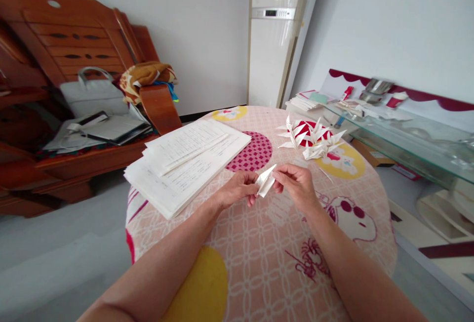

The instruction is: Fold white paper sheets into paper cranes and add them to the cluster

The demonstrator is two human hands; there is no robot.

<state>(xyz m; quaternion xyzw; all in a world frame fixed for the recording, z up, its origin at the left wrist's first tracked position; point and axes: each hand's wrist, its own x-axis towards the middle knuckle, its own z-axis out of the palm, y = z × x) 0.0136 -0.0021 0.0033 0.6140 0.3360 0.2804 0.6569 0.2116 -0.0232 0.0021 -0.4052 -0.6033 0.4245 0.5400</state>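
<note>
Between my two hands, above the middle of the round table, is a small piece of folded white paper [266,181], narrow and pointed at its upper end. My left hand [240,187] pinches its left side between thumb and fingers. On the right side, the thumb and fingertips of my right hand [295,183] are closed on the same paper. Several finished white paper cranes [313,137] stand in a cluster beyond my right hand. Left of my hands lies a stack of printed paper sheets [185,164], with smaller sheets on top.
A patterned pink tablecloth [255,253] covers the table. A thin white paper strip [326,176] lies near the cranes. To the right stands a glass shelf [407,134] with assorted items. At left is a wooden bench [89,30] holding a grey bag [91,96] and cloth [144,79].
</note>
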